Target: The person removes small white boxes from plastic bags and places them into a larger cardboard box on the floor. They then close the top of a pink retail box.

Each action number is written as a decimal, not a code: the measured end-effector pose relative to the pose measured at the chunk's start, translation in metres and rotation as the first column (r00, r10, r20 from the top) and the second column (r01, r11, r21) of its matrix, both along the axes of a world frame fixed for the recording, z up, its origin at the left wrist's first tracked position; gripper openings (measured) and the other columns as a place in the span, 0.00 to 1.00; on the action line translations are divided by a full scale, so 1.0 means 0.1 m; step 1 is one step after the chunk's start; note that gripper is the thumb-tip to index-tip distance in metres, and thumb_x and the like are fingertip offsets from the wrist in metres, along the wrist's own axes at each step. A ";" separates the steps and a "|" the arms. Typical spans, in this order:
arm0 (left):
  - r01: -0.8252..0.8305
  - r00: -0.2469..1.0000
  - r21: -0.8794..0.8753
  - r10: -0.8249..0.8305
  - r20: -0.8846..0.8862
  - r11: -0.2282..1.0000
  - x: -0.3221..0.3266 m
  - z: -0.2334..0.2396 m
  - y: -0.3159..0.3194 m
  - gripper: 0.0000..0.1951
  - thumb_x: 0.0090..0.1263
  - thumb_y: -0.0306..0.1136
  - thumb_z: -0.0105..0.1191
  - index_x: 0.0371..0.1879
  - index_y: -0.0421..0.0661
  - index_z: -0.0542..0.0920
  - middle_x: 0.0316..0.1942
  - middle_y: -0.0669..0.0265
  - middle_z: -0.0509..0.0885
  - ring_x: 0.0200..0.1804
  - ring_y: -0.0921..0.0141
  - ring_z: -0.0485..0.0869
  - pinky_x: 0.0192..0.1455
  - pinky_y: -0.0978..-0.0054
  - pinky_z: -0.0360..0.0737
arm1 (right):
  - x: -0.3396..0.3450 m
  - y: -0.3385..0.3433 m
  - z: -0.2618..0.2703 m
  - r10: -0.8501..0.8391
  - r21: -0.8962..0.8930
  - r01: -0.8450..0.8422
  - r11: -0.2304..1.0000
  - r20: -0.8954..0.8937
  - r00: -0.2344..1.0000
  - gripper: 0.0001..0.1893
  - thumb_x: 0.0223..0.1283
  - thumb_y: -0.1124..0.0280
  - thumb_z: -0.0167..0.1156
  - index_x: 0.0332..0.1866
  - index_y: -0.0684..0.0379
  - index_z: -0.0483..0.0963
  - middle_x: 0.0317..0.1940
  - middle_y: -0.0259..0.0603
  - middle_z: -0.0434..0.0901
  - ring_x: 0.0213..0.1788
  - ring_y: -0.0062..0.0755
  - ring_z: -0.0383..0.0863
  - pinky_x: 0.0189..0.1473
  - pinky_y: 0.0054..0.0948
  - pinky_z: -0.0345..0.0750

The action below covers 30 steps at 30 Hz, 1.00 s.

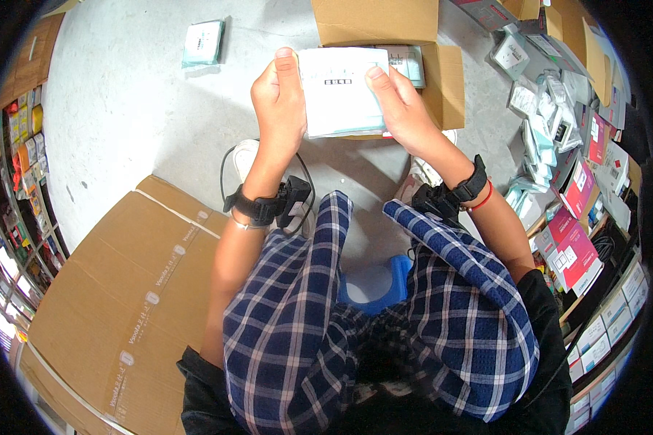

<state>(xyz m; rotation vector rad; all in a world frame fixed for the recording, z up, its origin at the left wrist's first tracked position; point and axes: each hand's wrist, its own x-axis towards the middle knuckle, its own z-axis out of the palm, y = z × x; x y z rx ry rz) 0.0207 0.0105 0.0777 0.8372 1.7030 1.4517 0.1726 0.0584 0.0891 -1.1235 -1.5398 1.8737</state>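
Observation:
Between my two hands is a flat, square white packet [343, 103], wrapped in clear plastic and bearing dark printing. My left hand [281, 100] grips its left edge, thumb along the front. On the right edge, my right hand [405, 111] has its thumb on the printed face. Behind the packet stands an open cardboard box [450, 87], flaps spread, partly hidden by the packet and my right hand. Inside it a similar white packet [409, 61] shows. Another wrapped packet [202, 42] lies alone on the grey floor to the far left.
A large taped carton [119, 293] lies at my left. On the right are a pile of plastic-wrapped switch or socket plates [538, 130] and several red-and-white product boxes [568, 244]. A blue plastic stool [378, 293] shows between my legs. Stocked shelves [24, 157] line the left rim.

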 end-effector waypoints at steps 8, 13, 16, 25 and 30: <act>0.014 1.000 0.012 -0.013 -0.018 1.000 -0.02 0.02 0.00 0.22 0.77 0.44 0.37 0.19 0.44 0.68 0.18 0.76 0.68 0.24 0.84 0.63 0.25 0.82 0.64 | -0.02 0.00 -0.02 -0.014 0.007 0.014 1.000 -0.026 1.000 0.23 0.71 0.54 0.41 0.50 0.67 0.68 0.40 0.40 0.76 0.42 0.22 0.73 0.47 0.23 0.72; -0.014 0.982 -0.041 0.022 0.188 0.999 0.04 0.02 0.03 0.22 0.77 0.43 0.36 0.21 0.43 0.70 0.19 0.75 0.71 0.24 0.84 0.67 0.26 0.83 0.68 | 0.00 0.01 -0.01 -0.007 0.031 0.007 0.999 -0.015 1.000 0.24 0.71 0.53 0.41 0.50 0.68 0.68 0.39 0.39 0.76 0.42 0.22 0.73 0.47 0.23 0.72; -0.024 0.958 -0.127 0.059 0.279 0.992 0.10 0.12 0.07 0.20 0.77 0.42 0.37 0.24 0.43 0.72 0.21 0.74 0.74 0.24 0.83 0.70 0.28 0.83 0.71 | 0.01 0.01 -0.04 -0.004 0.048 0.005 0.999 -0.023 1.000 0.24 0.71 0.53 0.41 0.50 0.68 0.68 0.39 0.39 0.76 0.41 0.22 0.73 0.46 0.23 0.72; -0.125 0.979 0.064 0.112 0.169 0.990 0.12 -0.13 0.02 0.12 0.76 0.41 0.38 0.39 0.45 0.69 0.33 0.70 0.71 0.35 0.80 0.72 0.37 0.82 0.72 | 0.00 0.00 0.01 0.014 -0.099 -0.010 0.995 0.036 0.999 0.25 0.70 0.51 0.41 0.50 0.66 0.69 0.35 0.36 0.76 0.34 0.18 0.73 0.34 0.19 0.72; -0.153 0.983 0.151 0.167 -0.081 0.977 0.18 -0.06 0.00 0.12 0.77 0.40 0.35 0.38 0.44 0.67 0.34 0.69 0.67 0.37 0.77 0.67 0.44 0.79 0.67 | 0.02 0.02 -0.12 -0.018 -0.262 0.006 0.965 -0.042 0.999 0.23 0.71 0.52 0.41 0.51 0.66 0.68 0.29 0.31 0.75 0.25 0.12 0.70 0.21 0.14 0.66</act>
